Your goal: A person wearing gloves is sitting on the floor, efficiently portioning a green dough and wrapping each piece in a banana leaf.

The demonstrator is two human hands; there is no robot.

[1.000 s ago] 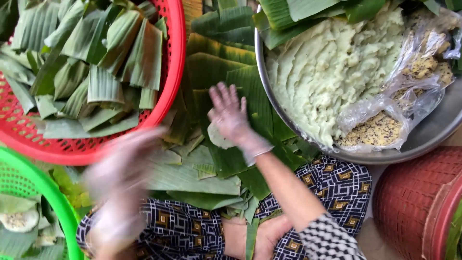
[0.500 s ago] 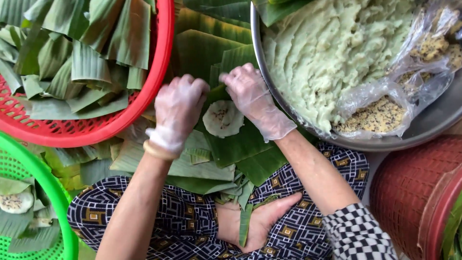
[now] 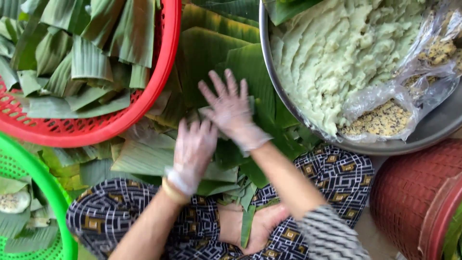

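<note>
So the dough round that was showing between the hands half a second ago is now hidden; both gloved hands are lying over that spot on the leaves (image 3: 144, 156) in the lap. The left hand (image 3: 193, 147) is resting palm down, fingers together. The right hand (image 3: 232, 110) is pressing flat just beyond it, fingers spread. Further out, the red basket (image 3: 166, 82) is sitting left, the metal bowl (image 3: 423, 135) of green dough (image 3: 337, 58) right.

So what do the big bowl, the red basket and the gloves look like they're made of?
Bowl: grey metal by its dull sheen, probably steel. Red basket: moulded plastic, glossy rim, slotted wall. Gloves on the left hand and right hand: thin, clear, crinkly plastic film.
</note>
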